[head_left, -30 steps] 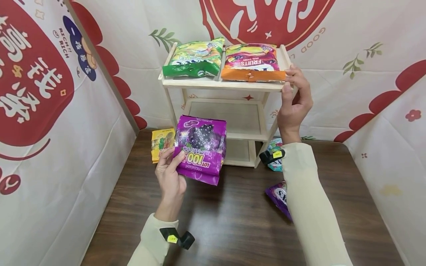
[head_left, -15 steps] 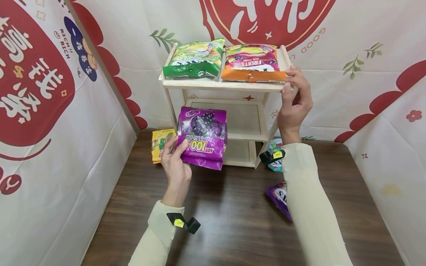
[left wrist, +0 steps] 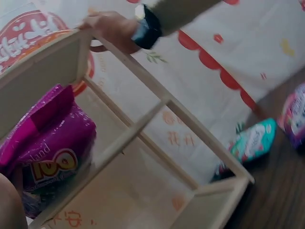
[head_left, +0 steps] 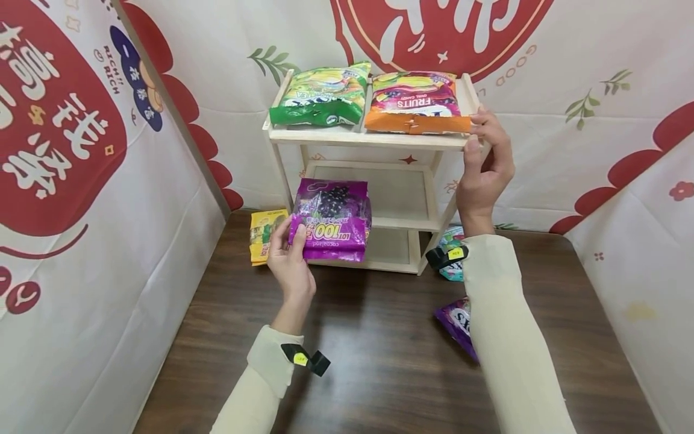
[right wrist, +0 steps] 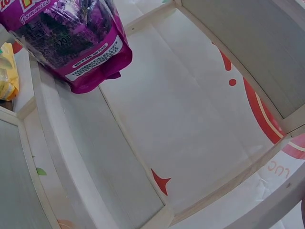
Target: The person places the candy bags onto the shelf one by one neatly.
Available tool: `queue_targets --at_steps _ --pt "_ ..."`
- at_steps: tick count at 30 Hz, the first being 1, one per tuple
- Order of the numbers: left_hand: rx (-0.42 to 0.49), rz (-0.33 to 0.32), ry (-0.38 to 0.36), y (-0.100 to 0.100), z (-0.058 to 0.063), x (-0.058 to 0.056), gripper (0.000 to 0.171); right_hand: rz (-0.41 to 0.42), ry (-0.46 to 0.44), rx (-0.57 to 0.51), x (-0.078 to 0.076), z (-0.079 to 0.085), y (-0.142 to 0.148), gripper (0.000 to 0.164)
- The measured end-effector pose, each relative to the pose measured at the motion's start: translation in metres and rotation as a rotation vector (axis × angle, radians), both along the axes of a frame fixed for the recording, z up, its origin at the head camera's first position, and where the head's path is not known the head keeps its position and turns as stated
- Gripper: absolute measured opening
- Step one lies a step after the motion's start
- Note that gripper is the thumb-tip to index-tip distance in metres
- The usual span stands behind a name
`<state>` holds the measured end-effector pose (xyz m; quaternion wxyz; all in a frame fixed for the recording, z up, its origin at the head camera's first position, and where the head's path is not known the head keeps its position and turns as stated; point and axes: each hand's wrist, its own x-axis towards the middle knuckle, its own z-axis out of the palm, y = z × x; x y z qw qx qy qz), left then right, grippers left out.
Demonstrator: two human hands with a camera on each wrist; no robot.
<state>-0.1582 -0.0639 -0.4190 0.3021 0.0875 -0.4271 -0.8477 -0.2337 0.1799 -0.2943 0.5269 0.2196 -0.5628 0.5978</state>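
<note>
My left hand (head_left: 293, 265) pinches the lower left edge of a purple gummy candy bag (head_left: 333, 211), thumb on its face. The bag hangs in front of the middle tier of a small wooden shelf (head_left: 347, 137); in the right wrist view its end (right wrist: 97, 62) is over that tier. With thumb and fingers, my right hand (head_left: 485, 169) grips the shelf's top right corner. On the top tier lie a green candy bag (head_left: 322, 96) and an orange-edged fruit candy bag (head_left: 417, 102), side by side.
A yellow candy bag (head_left: 262, 235) leans at the shelf's left foot. To the right are a teal bag (head_left: 452, 265), partly behind my wrist, and another purple bag (head_left: 455, 325) on the dark wooden table (head_left: 368, 337). Printed cloth walls (head_left: 542, 150) enclose the back and sides.
My left hand has carried the purple gummy candy bag forward toward the shelf's middle tier, and the bag now tilts flatter. My right hand keeps its grip on the corner.
</note>
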Motion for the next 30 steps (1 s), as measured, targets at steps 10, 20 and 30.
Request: queue_targets --at_steps 10,20,30 --pt "-0.897 0.079 0.234 -0.007 -0.014 0.021 0.073 -0.012 -0.017 0.008 0.001 0.000 0.002 0.037" --pt "-1.450 0.263 0.269 -0.015 -0.011 0.020 0.039 -0.007 -0.013 0.014 0.001 0.000 0.001 0.039" --pt "-1.588 0.429 0.194 -0.006 -0.011 0.015 0.033 -0.002 -0.006 0.006 0.001 0.001 0.002 0.039"
